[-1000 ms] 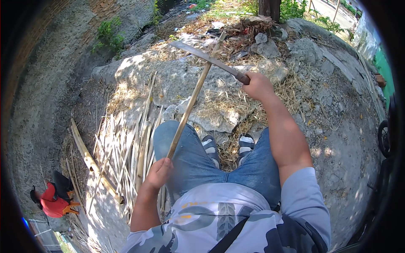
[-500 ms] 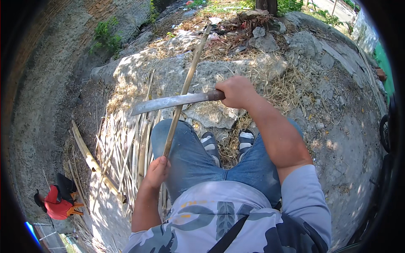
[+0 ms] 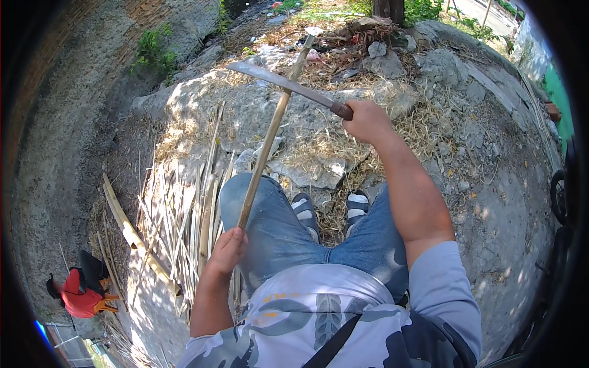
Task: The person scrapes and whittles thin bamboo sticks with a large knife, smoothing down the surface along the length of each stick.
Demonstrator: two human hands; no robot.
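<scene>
I am holding a bamboo stick (image 3: 265,156) slanted across my left thigh, its far end reaching the rubble near the top edge of the ground. My left hand (image 3: 228,250) is wrapping its fingers shut around the lower end. My right hand (image 3: 367,121) is clenching the handle of a machete (image 3: 288,84), whose blade is crossing the stick high up.

Risk: the blade could glance down the stick toward my left hand or knee, since both are lying along its line. The stick could also roll, being braced only by one grip.

I cannot tell whether the edge is touching the stick. A pile of split strips (image 3: 184,208) is lying beside my left leg.
</scene>
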